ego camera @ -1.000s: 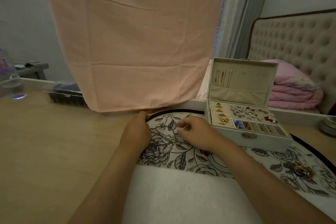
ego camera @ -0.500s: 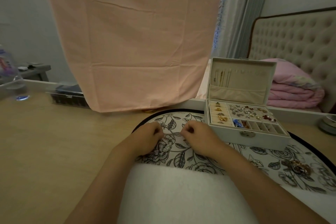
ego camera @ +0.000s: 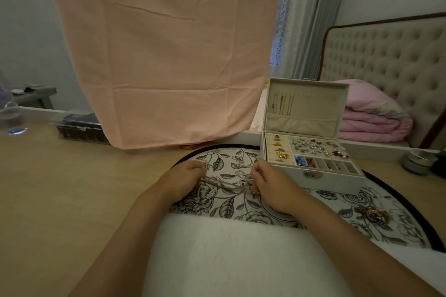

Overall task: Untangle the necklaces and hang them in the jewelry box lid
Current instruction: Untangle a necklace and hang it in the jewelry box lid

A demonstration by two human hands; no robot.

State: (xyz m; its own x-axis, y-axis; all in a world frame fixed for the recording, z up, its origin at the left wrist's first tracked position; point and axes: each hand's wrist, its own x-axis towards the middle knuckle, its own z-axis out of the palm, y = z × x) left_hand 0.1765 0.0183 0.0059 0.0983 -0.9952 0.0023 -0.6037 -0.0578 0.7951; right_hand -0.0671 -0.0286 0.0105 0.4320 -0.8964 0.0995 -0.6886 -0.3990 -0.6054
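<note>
Toward the far edge of the floral mat (ego camera: 224, 205), just left of the jewelry box (ego camera: 337, 179): necklace chain (ego camera: 224, 184) drawn out left to right between both hands. Left hand (ego camera: 183, 181) pinching its left end, right hand (ego camera: 272, 188) pinching its right end. Jewelry box lid (ego camera: 313, 108) upright, beyond and rightward of the grip; right hand nearer. Likely lift along that diagonal, chain kept spread.

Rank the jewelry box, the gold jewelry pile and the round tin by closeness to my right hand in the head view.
From the right hand, pinching the necklace:
1. jewelry box, just right of it.
2. gold jewelry pile, farther right on the mat.
3. round tin, far right edge.
</note>
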